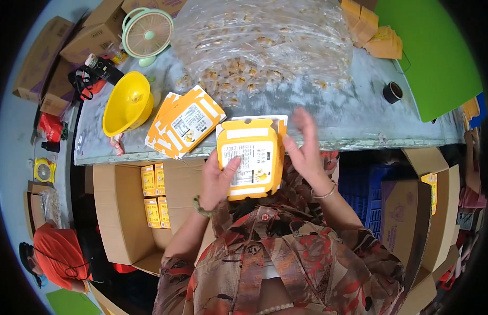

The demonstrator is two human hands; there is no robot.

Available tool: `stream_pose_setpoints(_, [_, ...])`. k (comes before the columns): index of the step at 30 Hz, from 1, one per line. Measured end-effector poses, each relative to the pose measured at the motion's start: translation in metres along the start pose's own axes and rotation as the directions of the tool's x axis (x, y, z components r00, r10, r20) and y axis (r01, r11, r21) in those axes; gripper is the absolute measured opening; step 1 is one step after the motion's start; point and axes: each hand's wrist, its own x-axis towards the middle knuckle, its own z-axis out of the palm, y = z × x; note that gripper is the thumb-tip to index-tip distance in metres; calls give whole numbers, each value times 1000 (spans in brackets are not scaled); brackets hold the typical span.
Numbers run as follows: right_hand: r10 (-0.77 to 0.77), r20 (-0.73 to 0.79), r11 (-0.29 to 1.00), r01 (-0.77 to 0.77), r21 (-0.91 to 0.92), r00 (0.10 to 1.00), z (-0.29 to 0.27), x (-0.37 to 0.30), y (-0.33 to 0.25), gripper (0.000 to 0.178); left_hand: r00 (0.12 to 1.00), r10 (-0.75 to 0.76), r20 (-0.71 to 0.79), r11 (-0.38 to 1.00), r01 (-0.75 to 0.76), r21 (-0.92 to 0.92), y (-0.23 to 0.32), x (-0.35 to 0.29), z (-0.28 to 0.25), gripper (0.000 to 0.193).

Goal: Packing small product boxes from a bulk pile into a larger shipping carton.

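Note:
My left hand (218,181) grips a stack of flat, unfolded orange-and-white cartons (252,152), its thumb lying across the top one. The stack is tilted toward me in front of the table's near edge. Just off its right side is my right hand (306,152), thumb and fingers apart with nothing between them; the fingertips are a little blurred. Left of the held stack, a second fanned pile of the same flat cartons (189,121) lies at the table edge.
A yellow plastic bowl (127,105) and a pale green fan (148,34) stand at the left. Clear plastic (265,31) covers many small wrapped pieces at the back. Below the table, an open cardboard box (115,210) contains several small yellow cartons (152,210). A dark cup (392,93) stands right.

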Motion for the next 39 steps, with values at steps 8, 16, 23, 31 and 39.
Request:
stream_pose_setpoints(8, [143, 361, 880, -286, 380, 921, 20, -41, 17, 31, 952, 85, -295, 995, -67, 72, -40, -19, 7, 36])
stream_pose_setpoints(16, [62, 293, 956, -142, 259, 954, 2, -14, -17, 28, 983, 141, -118, 941, -96, 326, -6, -12, -9, 24])
stream_pose_setpoints(23, [-145, 508, 961, -2, 278, 849, -3, -15, -8, 14, 959, 28, 283, 973, -91, 214, 12, -17, -33, 16])
stream_pose_setpoints(31, [-145, 439, 988, 155, 13, 887, 41, 70, 34, 28, 956, -293, 4, 951, 292, -97, -10, -39, -62, 25])
stream_pose_setpoints(39, [-28, 453, 802, 290, -522, 891, 115, 123, 66, 37, 868, -304, -393, 876, 93, -473, -58, -32, -61, 24])
